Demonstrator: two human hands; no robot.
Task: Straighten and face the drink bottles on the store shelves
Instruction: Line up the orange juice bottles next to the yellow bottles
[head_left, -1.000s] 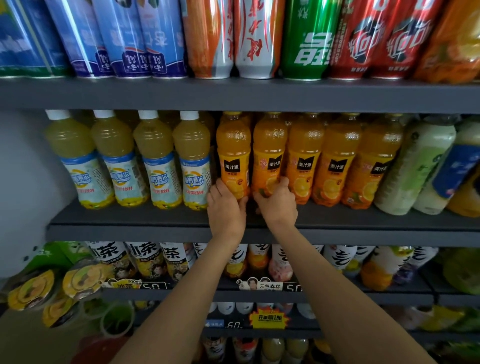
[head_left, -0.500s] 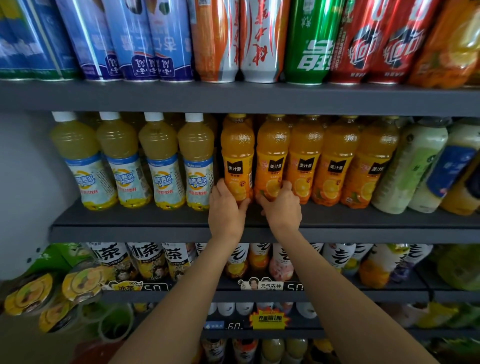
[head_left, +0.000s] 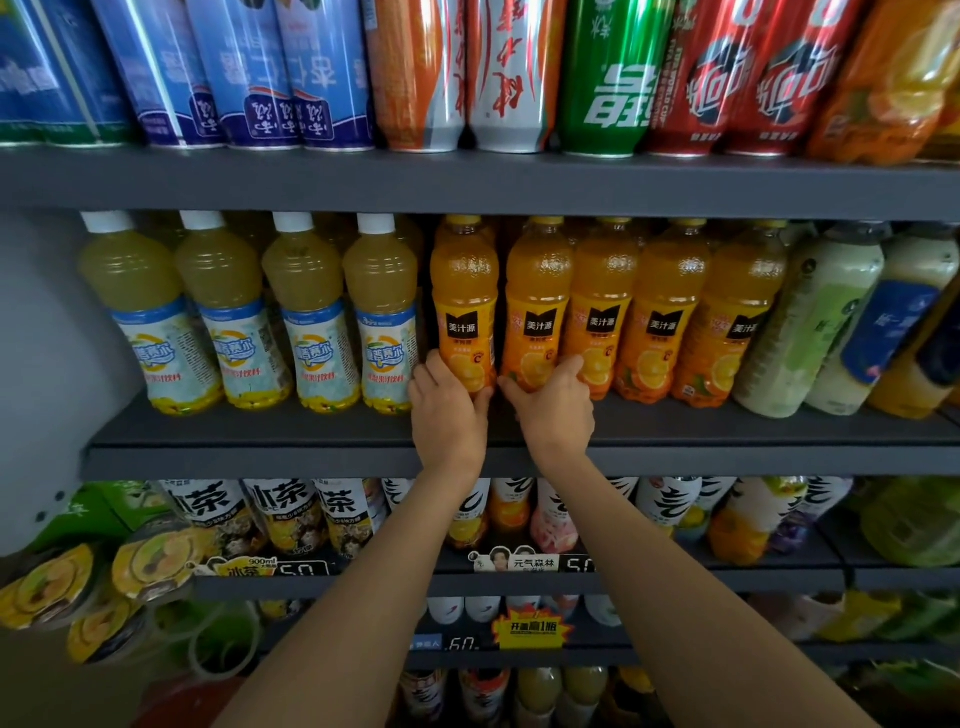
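On the middle shelf (head_left: 311, 447), the left hand (head_left: 447, 415) gripped the base of the leftmost orange juice bottle (head_left: 464, 306), while the right hand (head_left: 556, 410) curled round the second orange juice bottle (head_left: 537, 312) just beside it, both upright, labels facing forward.

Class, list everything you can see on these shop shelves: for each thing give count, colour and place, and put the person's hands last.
Cans: a front row, blue, orange, white, green, red; top shelf.
Pale yellow juice bottles: four in front, white caps; middle shelf, left.
Orange juice bottles: five in front, orange; middle shelf, centre.
Pale green and white bottles: several; middle shelf, right.
Tea bottles: black-and-white labels; lower shelf.
Price tags: yellow and black; lower shelf edges.
Left hand: grips the leftmost orange bottle.
Right hand: grips the second orange bottle.
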